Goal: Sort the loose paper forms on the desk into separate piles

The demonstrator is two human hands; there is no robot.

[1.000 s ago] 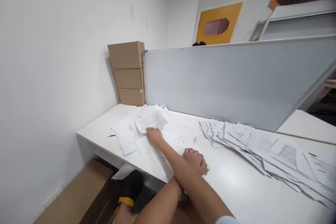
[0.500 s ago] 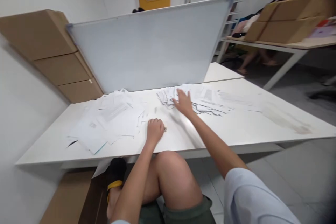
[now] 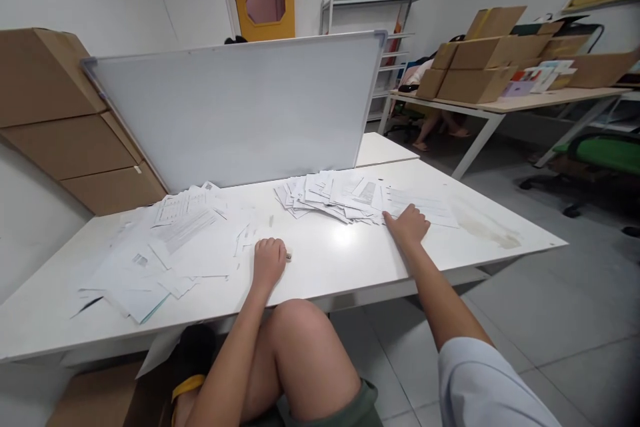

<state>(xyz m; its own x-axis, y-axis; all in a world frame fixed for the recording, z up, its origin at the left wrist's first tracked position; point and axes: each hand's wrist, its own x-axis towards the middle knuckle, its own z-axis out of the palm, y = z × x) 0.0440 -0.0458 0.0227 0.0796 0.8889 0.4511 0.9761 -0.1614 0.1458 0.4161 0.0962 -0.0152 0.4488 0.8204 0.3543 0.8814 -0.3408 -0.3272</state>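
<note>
My left hand (image 3: pixel 270 261) rests closed on the white table (image 3: pixel 320 260). A small brownish, shiny end (image 3: pixel 289 257) pokes out beside its fingers; the rest of that thing is hidden. Farther right, my right hand (image 3: pixel 410 225) lies on the near edge of a printed sheet (image 3: pixel 435 203), thumb held apart and fingers slightly bent. Just left of it spreads a pile of white paper slips (image 3: pixel 325 197). On the left side of the table lies a larger heap of printed papers (image 3: pixel 185 233), with narrow paper scraps (image 3: pixel 245 237) between it and my left hand.
A whiteboard (image 3: pixel 240 107) stands along the table's back edge. Stacked cardboard boxes (image 3: pixel 45 80) rise at the left. Behind to the right, another table (image 3: pixel 480 107) carries more boxes, with a person partly visible behind it. A green chair (image 3: pixel 605 150) stands at far right.
My right hand has moved right, from over the slip pile to the printed sheet beside it. My left hand stays closed on the table. The view has turned right.
</note>
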